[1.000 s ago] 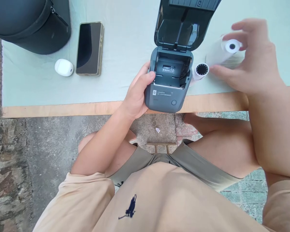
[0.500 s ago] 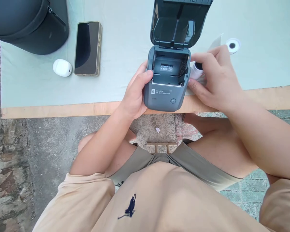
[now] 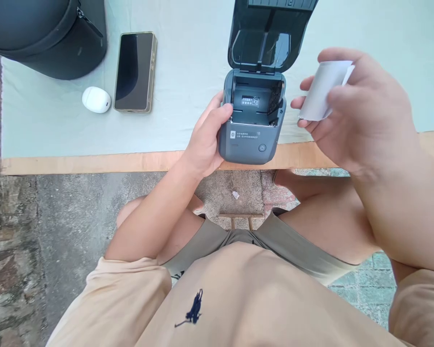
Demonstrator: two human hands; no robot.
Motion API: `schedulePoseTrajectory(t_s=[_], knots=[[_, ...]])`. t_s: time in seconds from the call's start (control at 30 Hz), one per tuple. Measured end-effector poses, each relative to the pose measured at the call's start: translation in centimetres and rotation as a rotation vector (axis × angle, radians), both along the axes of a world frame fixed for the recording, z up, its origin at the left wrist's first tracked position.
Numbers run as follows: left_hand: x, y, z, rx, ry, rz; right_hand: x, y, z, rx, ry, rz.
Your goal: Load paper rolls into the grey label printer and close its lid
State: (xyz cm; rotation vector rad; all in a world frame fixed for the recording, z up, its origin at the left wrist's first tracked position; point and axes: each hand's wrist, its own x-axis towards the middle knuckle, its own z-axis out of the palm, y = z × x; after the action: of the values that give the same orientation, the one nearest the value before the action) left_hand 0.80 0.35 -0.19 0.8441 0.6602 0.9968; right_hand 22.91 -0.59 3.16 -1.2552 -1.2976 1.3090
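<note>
My left hand (image 3: 209,137) grips the left side of a dark grey label printer (image 3: 246,144), thumb on its upper rim. The printer's lid (image 3: 265,41) is swung up and back, and its paper bay shows a small white sticker with no roll inside. To the right of the printer, my right hand (image 3: 365,106) holds a white paper roll (image 3: 325,91) above the table, thumb on the near side and fingers behind it. The roll is tilted, and a loose paper edge sticks out at its upper right.
A smartphone (image 3: 135,72) in a clear case and a white earbud case (image 3: 96,100) lie on the left of the cloth-covered table (image 3: 188,48). A black zipped case (image 3: 58,43) stands at the far left. The table's wooden front edge (image 3: 94,164) runs just before my legs.
My right hand has lifted the paper roll off the table beside the printer and turned, moving it up and to the right. The printer and my left hand have barely moved.
</note>
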Motion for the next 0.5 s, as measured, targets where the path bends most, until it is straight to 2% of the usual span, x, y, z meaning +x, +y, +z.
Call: schedulePoseTrajectory(t_s=[0.1, 0.23, 0.3, 0.5], knots=[[0.0, 0.0, 0.0, 0.006, 0.043, -0.001, -1.6, -0.6, 1.0, 0.324, -0.266, -0.064], [-0.1, -0.1, -0.4, 0.020, 0.076, 0.032, -3.0, -0.4, 1.4, 0.705, -0.552, 0.034], [0.0, -0.2, -0.6, 0.032, 0.068, 0.044, -3.3, -0.2, 1.5, 0.747, -0.669, 0.043], [0.2, -0.3, -0.9, -0.006, 0.000, 0.063, -4.4, -0.3, 1.9, 0.626, -0.973, 0.009]])
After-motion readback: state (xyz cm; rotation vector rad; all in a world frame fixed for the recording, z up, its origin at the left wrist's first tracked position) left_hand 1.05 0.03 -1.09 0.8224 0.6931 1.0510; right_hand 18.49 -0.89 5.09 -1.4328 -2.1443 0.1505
